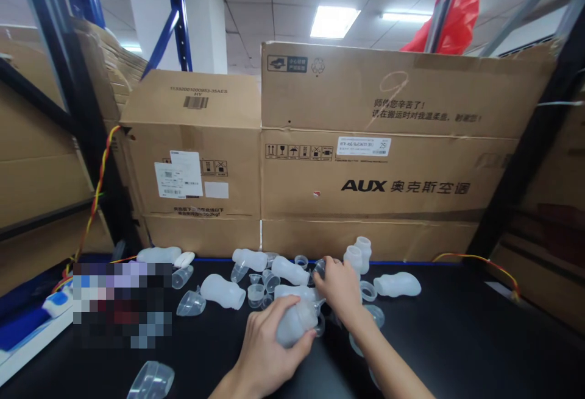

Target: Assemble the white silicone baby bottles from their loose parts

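Note:
My left hand (272,341) is wrapped round a frosted plastic bottle (295,324), its neck end pointing up and to the right. Just beyond it, my right hand (340,286) reaches into the group of parts, fingers curled against a clear plastic cap (319,269); the fingertips are partly hidden. Between the hands another frosted bottle (292,292) lies on its side. Behind it rests a further bottle (289,271), with small clear cups and rings (256,292) to its left. A clear ring (367,291) sits right of my right hand.
The black tabletop (457,338) backs onto a cardboard wall (375,173). Two bottles stand upright near it, including one at the back (364,254). A bottle (397,284) lies at right, another (223,292) at left. A clear cover (151,380) lies front left, below a blurred patch.

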`<state>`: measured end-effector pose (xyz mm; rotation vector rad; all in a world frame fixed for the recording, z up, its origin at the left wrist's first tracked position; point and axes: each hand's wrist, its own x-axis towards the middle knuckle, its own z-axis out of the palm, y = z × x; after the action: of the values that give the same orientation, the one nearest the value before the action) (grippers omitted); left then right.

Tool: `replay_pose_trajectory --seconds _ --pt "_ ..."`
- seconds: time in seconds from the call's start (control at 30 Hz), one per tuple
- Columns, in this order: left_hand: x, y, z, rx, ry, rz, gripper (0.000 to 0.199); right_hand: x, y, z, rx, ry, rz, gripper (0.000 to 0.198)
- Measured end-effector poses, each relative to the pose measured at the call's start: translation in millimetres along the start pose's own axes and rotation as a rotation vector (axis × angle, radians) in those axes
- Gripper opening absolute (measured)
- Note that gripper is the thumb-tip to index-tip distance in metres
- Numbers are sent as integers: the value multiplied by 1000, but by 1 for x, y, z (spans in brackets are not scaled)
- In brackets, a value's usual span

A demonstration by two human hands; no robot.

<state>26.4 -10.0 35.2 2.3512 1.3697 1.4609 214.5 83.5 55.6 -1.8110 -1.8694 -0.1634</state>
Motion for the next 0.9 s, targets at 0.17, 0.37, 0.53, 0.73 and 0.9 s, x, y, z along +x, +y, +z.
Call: replay_pose_trajectory --seconds 0.17,0.37,0.53,0.73,0.9 --pt "4 -4 -2 -46 -7 -39 39 0 5 -2 83 -31 -68 33" --pt "7 -11 -4 -87 34 -52 37 -29 31 -36 666 -95 -376 39" --pt "5 -11 -3 -58 -3 7 38 -55 29 -57 891 -232 -345 37" --pt "4 -4 -11 -65 -41 95 41 -64 14 -67 889 -387 -435 32" --pt "2 -1 -14 -146 18 163 43 -69 11 -67 861 -401 -399 29"
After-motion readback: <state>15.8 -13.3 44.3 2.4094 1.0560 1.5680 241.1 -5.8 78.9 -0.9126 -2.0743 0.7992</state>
